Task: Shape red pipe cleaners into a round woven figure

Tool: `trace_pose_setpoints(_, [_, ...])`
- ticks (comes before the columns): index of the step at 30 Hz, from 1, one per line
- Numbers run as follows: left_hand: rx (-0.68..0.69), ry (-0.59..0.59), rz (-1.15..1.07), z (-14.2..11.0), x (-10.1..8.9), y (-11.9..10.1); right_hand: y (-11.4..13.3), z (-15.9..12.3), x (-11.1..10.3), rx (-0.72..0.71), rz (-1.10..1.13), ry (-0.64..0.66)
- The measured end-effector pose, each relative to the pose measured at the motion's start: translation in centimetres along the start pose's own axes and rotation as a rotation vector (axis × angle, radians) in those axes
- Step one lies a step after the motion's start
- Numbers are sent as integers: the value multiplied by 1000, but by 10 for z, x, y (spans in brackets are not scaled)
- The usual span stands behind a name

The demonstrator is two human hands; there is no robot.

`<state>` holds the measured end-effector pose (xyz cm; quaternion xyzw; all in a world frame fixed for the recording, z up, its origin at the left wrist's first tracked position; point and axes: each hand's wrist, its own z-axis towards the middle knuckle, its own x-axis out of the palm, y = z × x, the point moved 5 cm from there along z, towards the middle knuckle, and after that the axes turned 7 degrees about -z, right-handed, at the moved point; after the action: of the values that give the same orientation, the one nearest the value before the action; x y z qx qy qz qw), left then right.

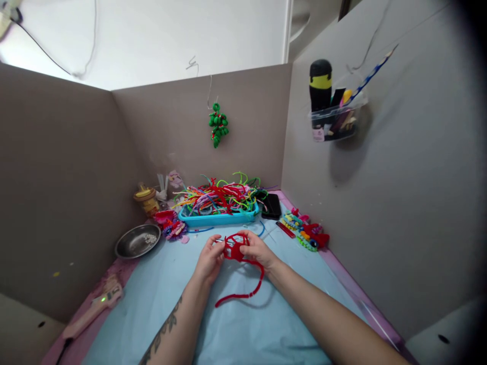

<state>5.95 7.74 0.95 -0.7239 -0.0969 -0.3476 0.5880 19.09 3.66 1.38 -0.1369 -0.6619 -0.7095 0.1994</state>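
Between my hands is a small red pipe-cleaner piece (235, 249), bent into an openwork, basket-like shape. My left hand (210, 257) pinches its left side, and a thin silvery thing near those fingertips is too small to name. On the right side, my right hand (256, 249) grips the piece with the thumb on its front. A long red pipe-cleaner tail (261, 276) hangs from it and curves down to the left over the blue table cover (236, 329).
Behind my hands stands a blue tray (218, 220) heaped with colourful pipe cleaners. A black phone (271, 207) lies beside it. A metal bowl (131, 243) and a pink glue gun (97, 306) are leftward; finished pipe-cleaner pieces (304, 230) lie rightward. Grey panels (247, 121) enclose the table.
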Motion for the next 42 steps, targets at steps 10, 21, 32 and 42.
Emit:
trace_pose_setpoints(10, [169,-155,238,0,-7,-8,4,1,-7,-28,53,-175])
trace_pose_setpoints(21, [134,13,284,-5,11,-1,-7,3,-3,65,22,-114])
trace_pose_setpoints(32, [47,84,212,-10,18,4,-3,3,-7,81,67,-182])
trace_pose_setpoints(42, [42,-52,60,-1,2,1,11,5,-19,-143,-348,-296])
